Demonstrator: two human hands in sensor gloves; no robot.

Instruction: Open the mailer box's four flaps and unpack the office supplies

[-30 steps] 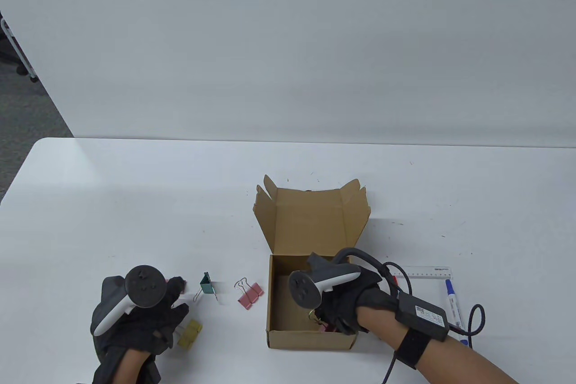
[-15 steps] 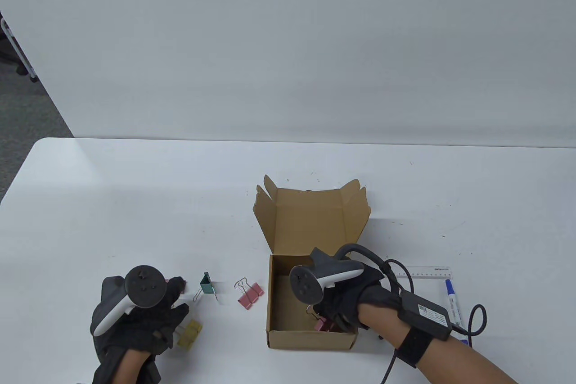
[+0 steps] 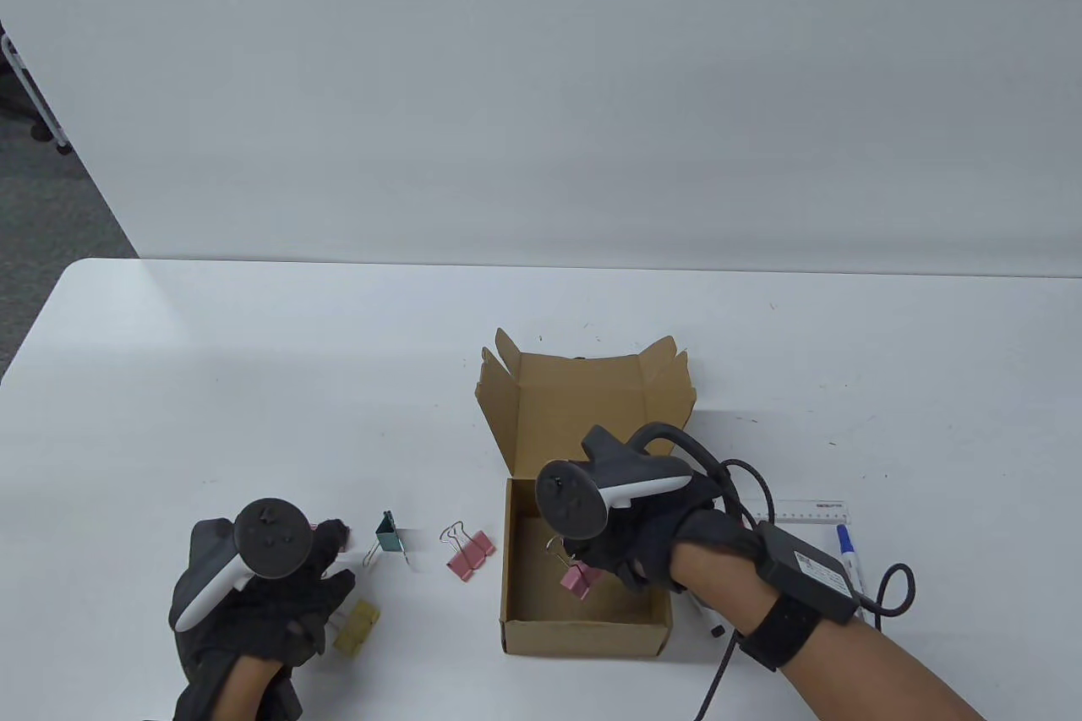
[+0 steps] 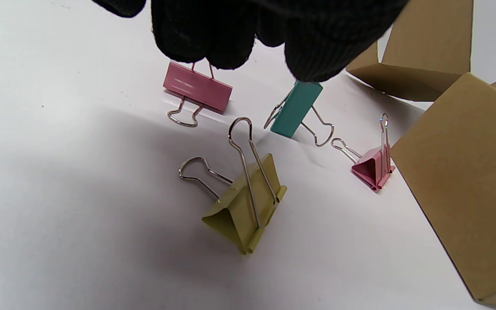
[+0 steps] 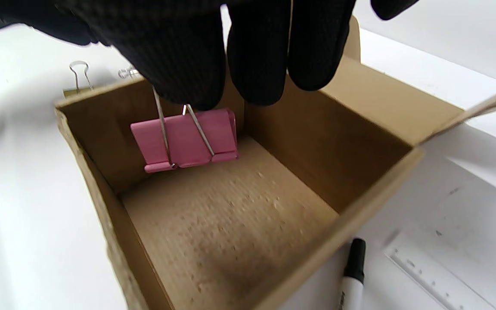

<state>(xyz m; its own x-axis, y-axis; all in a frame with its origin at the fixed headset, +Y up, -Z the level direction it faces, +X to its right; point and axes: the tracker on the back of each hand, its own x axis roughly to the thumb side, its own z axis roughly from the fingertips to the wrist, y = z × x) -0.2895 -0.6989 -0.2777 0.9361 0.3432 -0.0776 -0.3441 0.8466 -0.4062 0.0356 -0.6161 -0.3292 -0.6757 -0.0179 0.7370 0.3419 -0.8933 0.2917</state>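
A: The right hand (image 3: 630, 539) hangs over the open mailer box (image 3: 583, 628), fingers curled round the wire handle of a pink binder clip (image 5: 185, 138). The clip dangles inside the box, clear of the floor, near the left wall.

B: And the box itself?

A: It sits on the white worktop (image 3: 254, 383) with its lid flap (image 3: 583, 408) thrown back at the far side, the small side tabs spread out. Apart from the dangling clip, the part of the brown floor on show in the right wrist view is bare.

B: What about the left hand (image 3: 254, 594)?

A: It rests low on the worktop, well left of the box. I cannot tell whether it grips anything: in the left wrist view only the dark fingertips (image 4: 196, 38) show, bunched at the top edge.

B: What lies around it?

A: Four clips. A yellow binder clip (image 4: 246, 206) just beside the hand, one handle up and the other out flat. A teal binder clip (image 4: 295, 110) standing on edge beyond the fingertips. A second pink clip (image 4: 197, 86) under the fingers, and a third pink clip (image 3: 469, 554) between the teal one and the box, close to the box's left wall.

B: Anything on the right side?

A: A clear ruler (image 3: 807, 511) and a blue-capped marker (image 3: 848, 556) lie beyond the right wrist. A black-capped marker (image 5: 351, 269) lies just beside the box's right wall.
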